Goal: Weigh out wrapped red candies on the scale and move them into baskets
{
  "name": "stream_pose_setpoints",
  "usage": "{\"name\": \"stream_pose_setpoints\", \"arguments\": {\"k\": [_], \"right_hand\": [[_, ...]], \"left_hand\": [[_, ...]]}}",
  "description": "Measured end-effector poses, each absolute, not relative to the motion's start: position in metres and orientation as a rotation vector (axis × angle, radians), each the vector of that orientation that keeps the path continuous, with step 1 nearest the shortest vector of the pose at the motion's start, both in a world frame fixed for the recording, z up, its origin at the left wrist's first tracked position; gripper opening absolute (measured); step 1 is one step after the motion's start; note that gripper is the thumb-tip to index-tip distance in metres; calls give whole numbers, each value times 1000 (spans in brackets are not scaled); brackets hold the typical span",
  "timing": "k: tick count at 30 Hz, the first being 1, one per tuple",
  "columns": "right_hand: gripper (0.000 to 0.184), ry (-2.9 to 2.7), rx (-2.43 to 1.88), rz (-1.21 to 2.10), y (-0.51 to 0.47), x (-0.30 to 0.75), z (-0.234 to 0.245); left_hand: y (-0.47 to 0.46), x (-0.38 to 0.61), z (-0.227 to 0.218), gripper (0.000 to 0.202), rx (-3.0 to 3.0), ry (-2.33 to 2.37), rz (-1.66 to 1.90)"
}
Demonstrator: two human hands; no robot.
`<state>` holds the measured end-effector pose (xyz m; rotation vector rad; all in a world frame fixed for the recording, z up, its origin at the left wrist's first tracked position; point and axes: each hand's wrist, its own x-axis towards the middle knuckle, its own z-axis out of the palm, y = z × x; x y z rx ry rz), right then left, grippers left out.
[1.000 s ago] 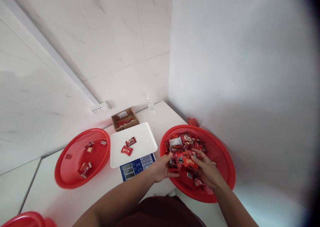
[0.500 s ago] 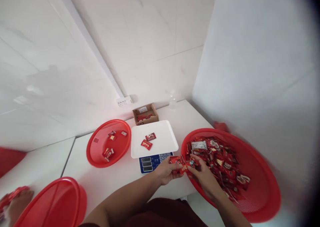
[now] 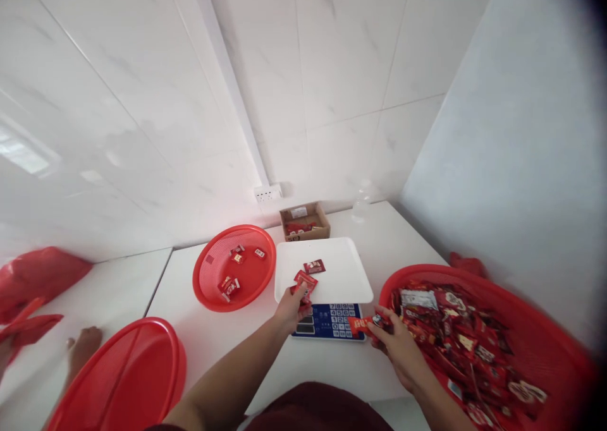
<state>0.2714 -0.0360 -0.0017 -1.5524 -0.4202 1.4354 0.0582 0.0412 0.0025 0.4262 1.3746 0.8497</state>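
My left hand (image 3: 290,309) is closed around a small red snack packet (image 3: 305,304) at the near left edge of the white weighing tray (image 3: 344,267). Two more red snack packets (image 3: 314,266) lie on that tray, one close to my left fingertips. In front of the right part of the blue scale keypad (image 3: 327,320), my right hand (image 3: 396,342) pinches a red packet (image 3: 361,325) with a dark and white picture on it. To the right of my right hand, a large red basket (image 3: 429,269) holds a heap of similar packets.
A round red basket (image 3: 201,268) with several packets stands left of the scale. Behind the tray is a cardboard box (image 3: 307,234) beside a clear bottle (image 3: 361,206). Another red basket (image 3: 173,355) is at the near left. Another person's hands (image 3: 85,349) and a red bag (image 3: 42,276) appear farther left.
My hands have moved apart. The left has gone forward to the tray with a packet; the right keeps a packet near the keypad. The view has swung left.
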Motion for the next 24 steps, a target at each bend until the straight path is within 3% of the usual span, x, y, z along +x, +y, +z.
{"name": "stream_pose_setpoints", "arguments": {"k": [5,13,24], "right_hand": [[58,-350,-1553,1416,-33,269,-16],[54,-457,-1480,1261,26,234,-19],[51,-492,-1635,1221,7,230,-43]], "left_hand": [[47,50,9,37,438,1393,918],[1,10,3,11,294,1371,738],[-24,-4,1,15,307,1299,675]]}}
